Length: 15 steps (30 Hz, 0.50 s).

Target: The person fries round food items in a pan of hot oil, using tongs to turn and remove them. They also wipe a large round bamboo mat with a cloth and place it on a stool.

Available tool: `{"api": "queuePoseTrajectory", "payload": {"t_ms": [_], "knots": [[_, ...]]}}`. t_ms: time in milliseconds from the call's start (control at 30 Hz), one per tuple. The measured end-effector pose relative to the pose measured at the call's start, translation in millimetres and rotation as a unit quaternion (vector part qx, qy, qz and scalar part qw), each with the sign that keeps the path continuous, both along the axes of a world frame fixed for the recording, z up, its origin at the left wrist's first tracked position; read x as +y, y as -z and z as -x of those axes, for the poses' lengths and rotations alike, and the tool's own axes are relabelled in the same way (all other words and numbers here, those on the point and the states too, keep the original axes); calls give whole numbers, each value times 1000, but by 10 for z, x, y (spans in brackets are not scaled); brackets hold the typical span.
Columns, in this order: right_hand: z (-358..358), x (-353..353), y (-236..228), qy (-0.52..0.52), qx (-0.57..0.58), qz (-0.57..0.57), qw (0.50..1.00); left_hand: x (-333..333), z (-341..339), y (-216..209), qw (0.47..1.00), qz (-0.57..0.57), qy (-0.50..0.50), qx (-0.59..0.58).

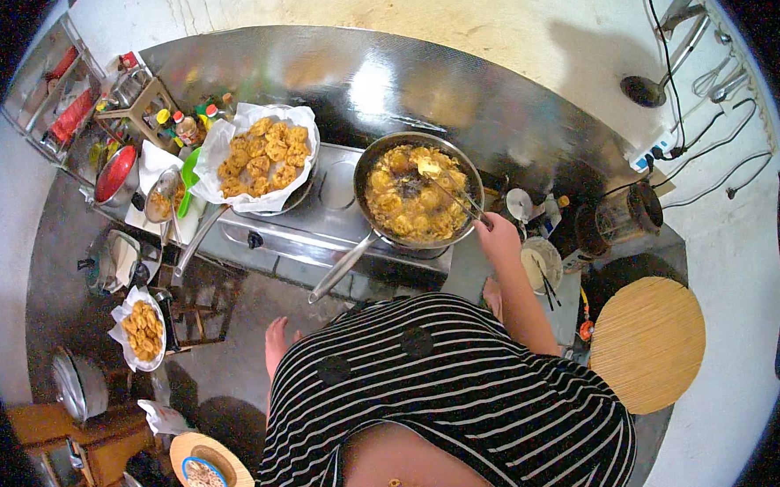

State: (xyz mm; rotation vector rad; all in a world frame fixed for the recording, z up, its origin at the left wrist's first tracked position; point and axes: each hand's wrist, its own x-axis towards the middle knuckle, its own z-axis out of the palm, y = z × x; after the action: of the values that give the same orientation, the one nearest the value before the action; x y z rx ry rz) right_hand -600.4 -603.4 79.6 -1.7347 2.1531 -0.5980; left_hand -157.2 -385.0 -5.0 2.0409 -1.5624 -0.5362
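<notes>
My right hand (497, 240) is closed around thin metal tongs (458, 196) at the right edge of a frying pan (467, 162). The tongs reach into the pan, beside a pale yellow piece (427, 167); whether they grip it I cannot tell. Several golden battered pieces (410, 211) fry in bubbling oil there. The pan stands on the right burner of a steel gas stove (310, 236), its handle toward me. My left hand (278, 342) hangs at my side, below the stove front, holding nothing, fingers apart.
Left on the stove, a paper-lined pan (251, 116) holds fried pieces. A strainer (165, 195), a red bowl (116, 174) and sauce bottles (185, 128) stand farther left. On the right are a batter bowl (542, 257) with chopsticks, a round woven lid (649, 344) and a hanging ladle (643, 91).
</notes>
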Motion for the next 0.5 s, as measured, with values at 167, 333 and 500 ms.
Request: {"api": "queuePoseTrajectory", "payload": {"t_ms": [167, 333, 500], "knots": [[146, 194, 155, 21, 20, 8, 1000, 31, -34, 207, 994, 108, 1, 6], [102, 346, -26, -5, 102, 8, 995, 27, -73, 166, 997, 74, -1, -10], [-107, 270, -292, -88, 262, 12, 961, -90, -79, 97, 999, 41, 10, 2]]}}
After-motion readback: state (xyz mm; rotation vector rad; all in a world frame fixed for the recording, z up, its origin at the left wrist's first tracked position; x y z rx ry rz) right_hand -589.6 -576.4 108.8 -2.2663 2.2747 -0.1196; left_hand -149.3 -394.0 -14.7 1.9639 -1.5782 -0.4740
